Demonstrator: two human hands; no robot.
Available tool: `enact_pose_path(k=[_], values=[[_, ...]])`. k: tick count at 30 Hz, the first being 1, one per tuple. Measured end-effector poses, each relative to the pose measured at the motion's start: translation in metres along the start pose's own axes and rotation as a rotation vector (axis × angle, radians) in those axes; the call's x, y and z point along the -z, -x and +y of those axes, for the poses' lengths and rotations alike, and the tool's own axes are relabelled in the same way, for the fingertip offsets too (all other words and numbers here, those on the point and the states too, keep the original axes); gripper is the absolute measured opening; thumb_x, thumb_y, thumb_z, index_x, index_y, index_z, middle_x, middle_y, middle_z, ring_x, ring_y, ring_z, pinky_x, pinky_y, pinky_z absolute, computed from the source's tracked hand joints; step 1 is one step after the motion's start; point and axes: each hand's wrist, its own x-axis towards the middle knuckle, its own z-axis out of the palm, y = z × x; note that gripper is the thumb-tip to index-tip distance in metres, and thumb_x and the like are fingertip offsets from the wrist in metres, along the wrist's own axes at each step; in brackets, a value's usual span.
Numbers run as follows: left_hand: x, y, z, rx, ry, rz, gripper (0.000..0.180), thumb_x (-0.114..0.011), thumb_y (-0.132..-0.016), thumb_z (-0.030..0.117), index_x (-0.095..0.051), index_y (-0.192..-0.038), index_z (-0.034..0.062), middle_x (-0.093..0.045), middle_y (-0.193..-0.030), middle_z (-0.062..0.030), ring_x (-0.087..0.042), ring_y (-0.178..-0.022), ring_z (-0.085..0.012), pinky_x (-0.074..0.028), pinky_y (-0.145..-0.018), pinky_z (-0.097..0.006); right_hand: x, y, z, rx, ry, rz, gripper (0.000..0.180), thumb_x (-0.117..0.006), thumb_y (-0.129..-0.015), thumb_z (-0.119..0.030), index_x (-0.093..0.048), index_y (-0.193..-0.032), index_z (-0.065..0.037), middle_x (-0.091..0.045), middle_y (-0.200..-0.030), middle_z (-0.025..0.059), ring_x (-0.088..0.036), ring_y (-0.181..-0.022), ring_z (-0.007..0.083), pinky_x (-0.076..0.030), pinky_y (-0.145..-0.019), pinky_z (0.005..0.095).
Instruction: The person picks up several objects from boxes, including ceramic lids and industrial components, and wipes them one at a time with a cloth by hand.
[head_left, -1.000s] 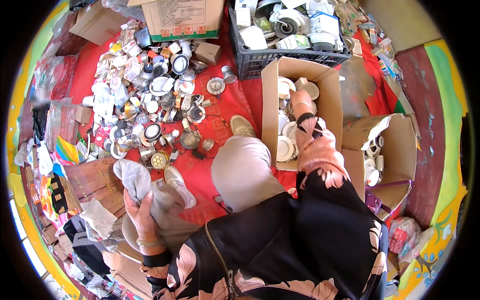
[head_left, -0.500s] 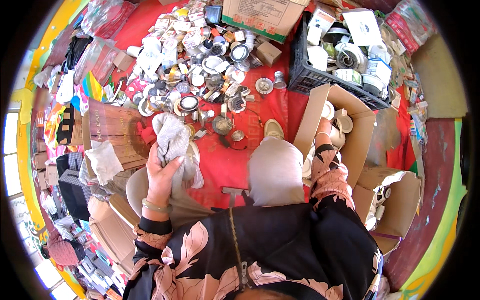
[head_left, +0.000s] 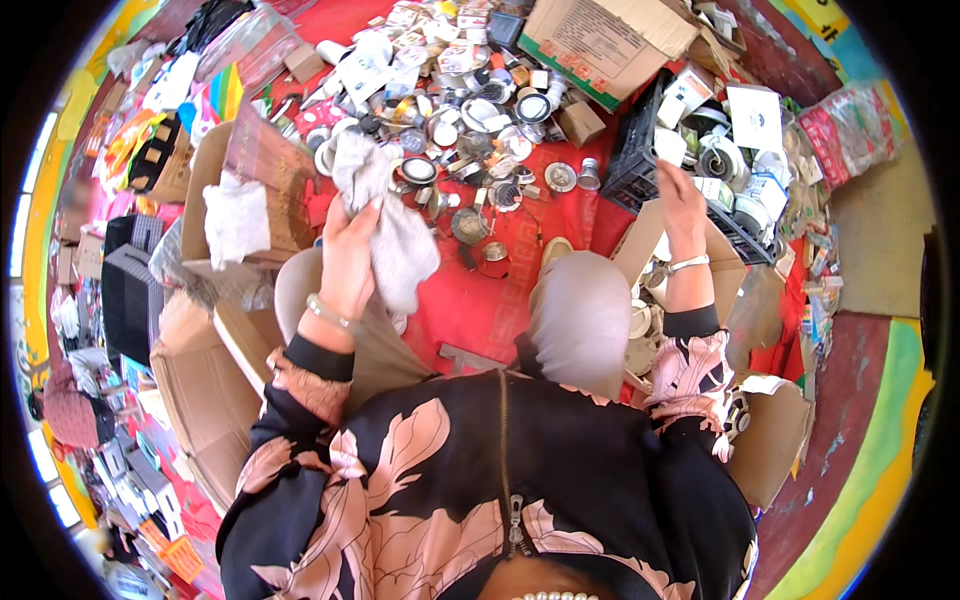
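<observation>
A pale grey cloth (head_left: 405, 240) hangs from my left hand (head_left: 350, 255), its fingers and thumb closed on it. The cloth droops over my left knee and the red floor covering. My right hand (head_left: 684, 210) is above the far end of an open cardboard box (head_left: 733, 275), close to the near edge of a black plastic crate (head_left: 625, 150). Its fingers are stretched out, and I see nothing in them. White round lamp-like parts (head_left: 640, 320) lie in the box, partly hidden by my right arm. Lamp housings and small boxes (head_left: 755, 120) fill the crate.
Beyond my feet lies a large heap of lamp parts and small boxes (head_left: 480, 110). A printed carton (head_left: 600, 40) stands behind it. At left are a wood-patterned box (head_left: 265, 180) with a white cloth (head_left: 237, 215) on it, and an open carton (head_left: 195, 380).
My right hand has come up out of the cardboard box and moved away toward the crate. The cloth in my left hand now hangs more spread out. The whole view has shifted.
</observation>
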Motion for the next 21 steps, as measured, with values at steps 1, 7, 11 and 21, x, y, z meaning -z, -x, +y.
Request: enact_pose_path(k=[1, 7, 11, 21], values=[[0.003, -0.001, -0.001, 0.009, 0.064, -0.006, 0.028, -0.049, -0.086, 0.002, -0.050, -0.114, 0.0008, -0.060, -0.097, -0.0068, -0.060, -0.082, -0.0163, -0.050, -0.075, -0.030, -0.006, 0.005, -0.050, 0.029, -0.114, -0.139, 0.032, -0.058, -0.083, -0.021, -0.058, -0.111, -0.006, -0.062, -0.103, 0.0155, -0.059, -0.098, 0.0261, -0.045, -0.084, 0.0355], [0.000, 0.027, -0.011, 0.287, 0.264, -0.163, 0.025, -0.045, -0.082, -0.001, -0.053, -0.105, 0.0018, -0.059, -0.094, -0.0103, -0.059, -0.084, -0.0220, -0.051, -0.075, -0.035, -0.091, 0.078, -0.172, 0.577, -0.007, -0.904, 0.095, -0.077, -0.065, -0.031, -0.022, -0.140, -0.015, -0.008, -0.146, 0.0233, -0.015, -0.134, 0.0375, -0.026, -0.105, 0.0367], [0.012, 0.064, -0.044, 0.421, 0.357, -0.301, 0.031, -0.049, -0.082, 0.005, -0.048, -0.112, -0.0023, -0.056, -0.107, -0.0134, -0.055, -0.097, -0.0214, -0.043, -0.087, -0.035, -0.131, 0.113, -0.154, 0.697, -0.077, -0.970, 0.085, -0.076, -0.061, -0.017, -0.033, -0.134, -0.014, -0.024, -0.138, 0.0235, -0.035, -0.122, 0.0405, -0.037, -0.097, 0.0400], [0.029, 0.011, -0.083, 0.685, -0.144, -0.121, 0.028, -0.054, -0.085, 0.022, -0.058, -0.107, 0.0050, -0.058, -0.108, -0.0081, -0.050, -0.101, -0.0173, -0.037, -0.087, -0.031, -0.109, 0.084, -0.115, 0.446, 0.568, -1.131, 0.018, -0.056, -0.068, -0.012, -0.062, -0.085, -0.007, -0.063, -0.078, 0.0160, -0.061, -0.078, 0.0352, -0.048, -0.067, 0.0452]])
